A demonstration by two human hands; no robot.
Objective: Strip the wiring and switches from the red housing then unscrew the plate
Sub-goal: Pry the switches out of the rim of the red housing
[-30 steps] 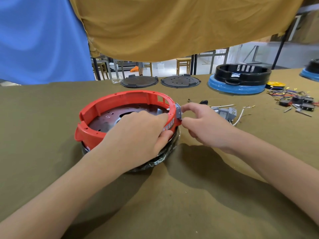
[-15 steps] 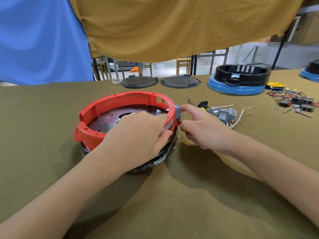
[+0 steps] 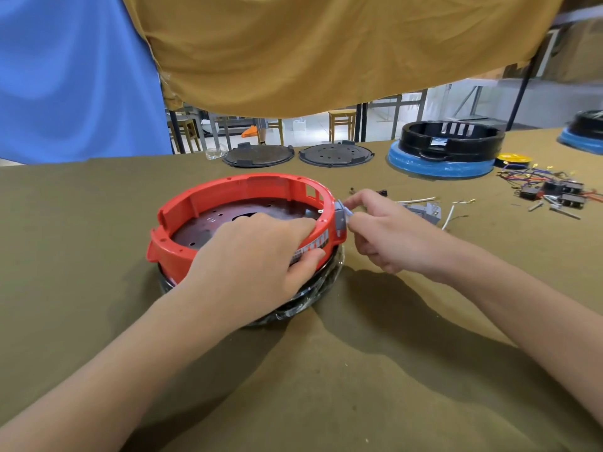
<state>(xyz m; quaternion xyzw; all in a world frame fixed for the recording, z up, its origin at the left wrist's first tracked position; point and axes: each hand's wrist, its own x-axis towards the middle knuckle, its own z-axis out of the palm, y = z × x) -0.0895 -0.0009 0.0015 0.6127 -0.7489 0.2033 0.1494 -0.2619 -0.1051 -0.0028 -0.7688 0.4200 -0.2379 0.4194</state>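
The red housing, a round ring, sits upside down on the olive table with a dark perforated metal plate inside it. My left hand grips its near right rim, fingers inside and thumb on the outer wall by a white label. A grey switch sticks out of the housing's right side. My right hand pinches that switch between thumb and forefinger.
A loose grey switch with white wires lies right of my right hand. Coloured wires and black parts lie far right. At the back stand two dark round lids and a black-and-blue housing.
My right hand has shifted slightly left and its fingers have closed tighter on the grey switch, which now sticks out further. My left hand keeps its grip on the rim.
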